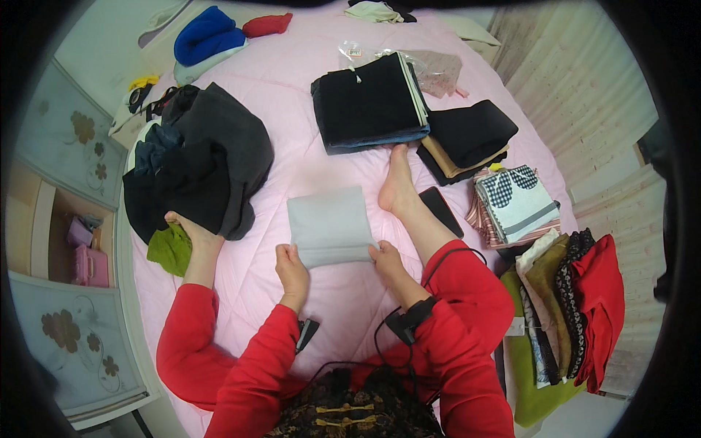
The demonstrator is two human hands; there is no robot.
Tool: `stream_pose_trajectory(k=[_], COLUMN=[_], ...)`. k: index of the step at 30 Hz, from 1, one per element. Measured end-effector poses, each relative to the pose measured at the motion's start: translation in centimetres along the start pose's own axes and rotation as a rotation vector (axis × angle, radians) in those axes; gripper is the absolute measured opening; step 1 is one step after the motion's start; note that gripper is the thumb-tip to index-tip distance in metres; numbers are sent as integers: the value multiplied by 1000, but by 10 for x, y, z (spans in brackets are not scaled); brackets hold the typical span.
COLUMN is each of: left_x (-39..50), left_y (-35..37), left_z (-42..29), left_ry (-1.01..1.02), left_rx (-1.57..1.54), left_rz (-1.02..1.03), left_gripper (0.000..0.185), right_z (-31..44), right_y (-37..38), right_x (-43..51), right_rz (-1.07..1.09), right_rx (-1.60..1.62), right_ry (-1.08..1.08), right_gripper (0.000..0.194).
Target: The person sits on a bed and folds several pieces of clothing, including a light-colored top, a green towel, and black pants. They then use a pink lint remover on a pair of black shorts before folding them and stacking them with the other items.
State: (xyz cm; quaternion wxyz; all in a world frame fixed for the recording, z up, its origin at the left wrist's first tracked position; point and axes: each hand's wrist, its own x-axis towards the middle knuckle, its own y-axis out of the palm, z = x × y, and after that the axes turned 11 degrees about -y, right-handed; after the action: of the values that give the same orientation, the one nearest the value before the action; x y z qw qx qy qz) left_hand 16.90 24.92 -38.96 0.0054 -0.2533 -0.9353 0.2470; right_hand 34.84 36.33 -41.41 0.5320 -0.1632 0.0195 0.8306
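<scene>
A light grey folded cloth (330, 224) lies flat on the pink bedspread (323, 306) between my legs. My left hand (292, 274) grips its near left corner, thumb on top. The near right corner is pinched by my right hand (388, 265). Beyond the cloth is a stack of folded dark garments (369, 104), the top one black. My bare right foot rests close to that stack. A heap of black and dark grey clothes (219, 159) lies on the left, partly over my left foot, with a green cloth (171, 250) beside the toes.
Right of my leg lie a phone (441, 212), folded black and tan clothes (471, 134) and a patterned white cloth (517, 202). Further right, folded garments (564, 306) stand in a row. A blue bundle (208, 35) is at the far left. A black cable (378, 334) crosses my lap.
</scene>
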Motion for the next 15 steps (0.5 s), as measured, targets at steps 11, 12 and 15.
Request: stream_pose_trajectory(k=[11,12,15], left_x=[94,100,106], left_y=[23,26,27], left_z=[-11,-15,-17], left_ry=[-79,-163,-125], left_rx=[41,101,140], left_rz=[214,243,250], left_gripper=[28,28,27], right_z=[16,16,10], right_y=[8,9,11], right_x=[5,7,11], right_rz=[-67,-78,-108], right_rx=[-448,-409,-317], right_ry=[-391,-422,-402], right_gripper=[33,32,30])
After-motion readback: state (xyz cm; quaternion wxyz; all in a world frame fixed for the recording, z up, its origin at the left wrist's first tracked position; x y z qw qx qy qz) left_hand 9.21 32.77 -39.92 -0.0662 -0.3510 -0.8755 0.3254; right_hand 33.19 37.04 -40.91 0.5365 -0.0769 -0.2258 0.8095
